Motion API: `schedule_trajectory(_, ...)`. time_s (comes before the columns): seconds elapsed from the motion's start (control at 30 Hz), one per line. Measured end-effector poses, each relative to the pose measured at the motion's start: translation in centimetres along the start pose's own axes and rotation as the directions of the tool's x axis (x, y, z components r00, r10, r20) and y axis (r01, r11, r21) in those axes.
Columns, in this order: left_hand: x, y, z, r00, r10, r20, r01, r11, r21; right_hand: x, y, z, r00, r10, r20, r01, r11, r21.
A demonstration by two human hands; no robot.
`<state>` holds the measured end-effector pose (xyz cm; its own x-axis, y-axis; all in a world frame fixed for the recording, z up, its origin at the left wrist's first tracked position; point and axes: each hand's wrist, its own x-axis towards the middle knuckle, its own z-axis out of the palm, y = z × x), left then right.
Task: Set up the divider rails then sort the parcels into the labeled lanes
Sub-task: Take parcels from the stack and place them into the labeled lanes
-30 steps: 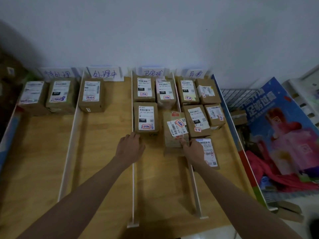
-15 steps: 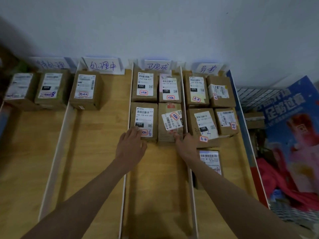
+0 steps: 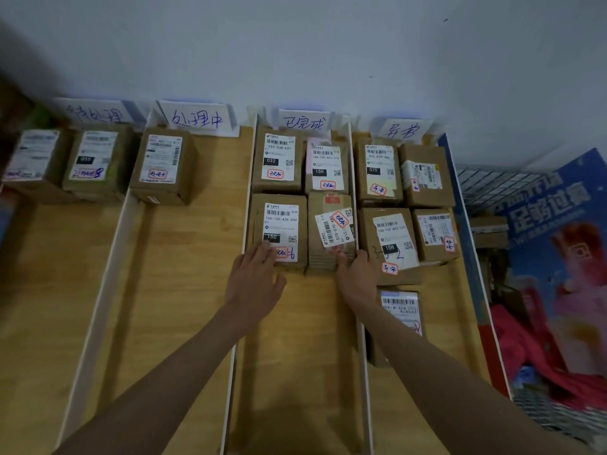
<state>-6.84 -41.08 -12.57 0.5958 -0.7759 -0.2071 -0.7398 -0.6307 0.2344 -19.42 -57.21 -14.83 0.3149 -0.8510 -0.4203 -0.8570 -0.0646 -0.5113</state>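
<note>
At the far left of the frame, two parcels sit at the back of the first lane, and one parcel [image 3: 163, 164] stands alone in the second lane, beyond the white divider rail [image 3: 98, 302]. In the centre lane, the left hand [image 3: 254, 280] lies open and flat, its fingertips pressing the near edge of the front-left parcel [image 3: 279, 229]. Just right of it, the right hand [image 3: 356, 277], loosely open with nothing gripped, nudges the parcel with the crooked label [image 3: 331, 229] from its near right corner. To finish this squaring-up well, both hands should push evenly toward the wall until the front row sits flush behind the rear pair, without bumping the right rail [image 3: 361, 339]. Since a second ago, the crooked-label parcel has slid back from its forward position to level with its neighbour. The rightmost lane on the worktop [image 3: 184, 290] holds five parcels.
</note>
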Motion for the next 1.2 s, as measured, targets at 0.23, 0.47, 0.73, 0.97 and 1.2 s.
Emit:
schedule_trajectory(0.23,0.3,-0.2,-1.3,0.996,0.042,0.081,-0.048,0.997,0.067,-1.0,-1.1,-1.7,0.99,-0.106,-0.091,0.095,0.989,-0.116)
schedule_trajectory(0.47,-0.2,0.1,-5.5,0.994,0.01,0.105,-0.022,0.993,0.112,-4.0,-4.4,-5.5,0.901,-0.427,-0.074,0.385,0.868,-0.314)
schedule_trajectory(0.73,-8.2,-1.0,-9.9,0.992,-0.128,-0.016,0.129,0.971,0.203,-11.5,-6.0,-8.2,0.725,-0.685,0.077,0.632,0.616,-0.471)
schedule_trajectory(0.97,-16.6,-2.6,-12.4,0.969,-0.237,-0.065,0.245,0.951,0.19,-17.9,-6.3,-8.3,0.666,-0.713,0.218,0.709,0.515,-0.481)
schedule_trajectory(1.2,-24.2,-5.6,-13.9,0.917,-0.377,-0.131,0.395,0.904,0.166,-23.7,-8.8,-6.2,0.568,-0.766,0.302,0.803,0.434,-0.409)
